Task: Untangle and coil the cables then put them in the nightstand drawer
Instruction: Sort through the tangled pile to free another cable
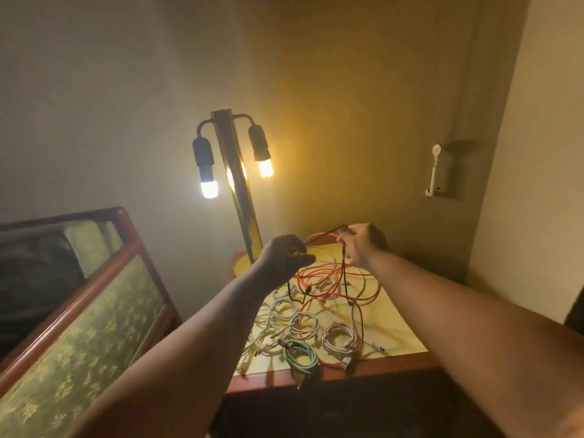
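Head view: the left hand (284, 254) and the right hand (360, 245) each pinch the thin black cable (322, 235), held up over the back of the counter (395, 317). It hangs down into the red cable (357, 294) lying mid-counter. A hard pull could tighten the knot. It could also drag the white coils (303, 324) and the green coil (303, 354) off the front edge.

Lamp (236, 197): brass pole with two black sockets hanging either side. Both lit: left bulb (208, 188) white, right bulb (265, 167) amber. Bed frame (94, 263) at left has red-brown wood and green floral panels. White wall fitting (434, 172) on far wall, right of lamp.
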`<state>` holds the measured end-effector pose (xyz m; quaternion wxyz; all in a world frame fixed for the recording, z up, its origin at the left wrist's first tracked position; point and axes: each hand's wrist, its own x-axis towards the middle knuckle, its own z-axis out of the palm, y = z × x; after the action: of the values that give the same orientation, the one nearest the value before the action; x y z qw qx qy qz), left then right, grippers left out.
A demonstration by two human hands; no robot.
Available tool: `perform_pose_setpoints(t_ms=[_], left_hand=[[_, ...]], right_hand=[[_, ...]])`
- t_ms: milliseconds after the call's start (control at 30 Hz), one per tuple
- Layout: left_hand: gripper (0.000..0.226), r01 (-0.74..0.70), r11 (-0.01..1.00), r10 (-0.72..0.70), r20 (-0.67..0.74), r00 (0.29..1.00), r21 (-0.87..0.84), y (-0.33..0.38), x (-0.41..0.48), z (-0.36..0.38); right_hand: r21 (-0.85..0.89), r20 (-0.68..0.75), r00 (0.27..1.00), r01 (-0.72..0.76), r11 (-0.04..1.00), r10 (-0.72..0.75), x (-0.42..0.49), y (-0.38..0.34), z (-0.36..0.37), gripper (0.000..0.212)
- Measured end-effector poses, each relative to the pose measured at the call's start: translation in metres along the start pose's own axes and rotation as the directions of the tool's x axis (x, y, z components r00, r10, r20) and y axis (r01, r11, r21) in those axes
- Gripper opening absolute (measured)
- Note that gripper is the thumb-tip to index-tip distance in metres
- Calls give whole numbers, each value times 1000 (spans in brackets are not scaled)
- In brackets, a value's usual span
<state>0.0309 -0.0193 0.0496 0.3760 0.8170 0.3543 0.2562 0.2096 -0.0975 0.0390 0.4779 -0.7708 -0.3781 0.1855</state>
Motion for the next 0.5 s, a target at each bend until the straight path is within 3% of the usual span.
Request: perform_pose_setpoints(t_ms=[67, 100, 200, 333, 500], left_hand=[[24, 3, 999, -3, -8, 1000, 35, -3, -4, 12], [29, -9, 999, 9, -5, 1000, 31, -2, -6, 19], [35, -70, 997, 71, -70, 995, 14, 2, -3, 38], [20, -85, 995, 70, -212, 975, -59, 9, 4, 52], [13, -110, 993, 101, -191, 976, -36, 13, 19, 44]], right_hand=[[228, -5, 1000, -21, 973, 22, 0, -6, -4, 30], [259, -5, 1000, -6, 966, 7, -1, -9, -6, 27], [268, -10, 996, 90, 959, -91, -8, -15, -10, 28], [304, 27, 988, 136, 943, -151, -13, -10, -16, 28], [403, 114, 972, 143, 904, -205, -21, 3, -25, 18]])
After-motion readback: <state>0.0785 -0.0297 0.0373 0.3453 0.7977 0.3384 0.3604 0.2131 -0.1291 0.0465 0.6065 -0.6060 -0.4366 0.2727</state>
